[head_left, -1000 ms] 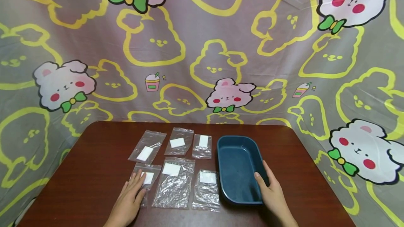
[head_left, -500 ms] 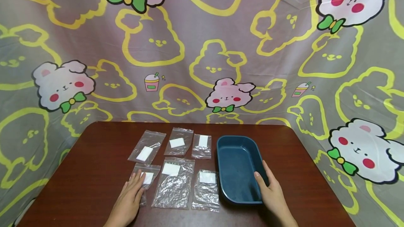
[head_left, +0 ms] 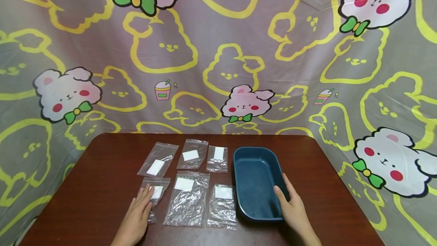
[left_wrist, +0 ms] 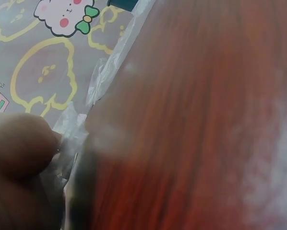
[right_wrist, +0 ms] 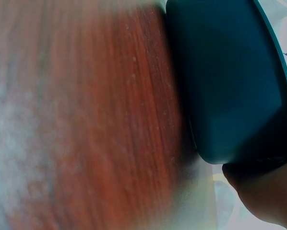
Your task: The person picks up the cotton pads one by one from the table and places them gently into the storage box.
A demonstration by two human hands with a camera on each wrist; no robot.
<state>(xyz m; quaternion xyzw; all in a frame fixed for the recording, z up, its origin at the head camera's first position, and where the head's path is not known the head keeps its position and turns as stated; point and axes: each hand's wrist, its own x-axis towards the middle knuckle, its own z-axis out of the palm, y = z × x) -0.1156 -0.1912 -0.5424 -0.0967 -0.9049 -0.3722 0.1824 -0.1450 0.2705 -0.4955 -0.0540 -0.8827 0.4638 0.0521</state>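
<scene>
Several clear zip bags, each with a white piece inside, lie in two rows on the dark wood table. My left hand rests flat with straight fingers on the front-left small bag; in the left wrist view a blurred fingertip touches the crinkled plastic. To the right of the bags stands an empty dark blue tray. My right hand holds its right wall, thumb inside and fingers outside. The right wrist view shows the tray close up with the hand at its corner.
A larger bag and a smaller one lie between my hands; three more bags sit in the back row. A cartoon-print plastic sheet hangs behind and around the table. Bare wood shows at the left and right of the table.
Both hands stay where they were. Only the head view has drifted slightly.
</scene>
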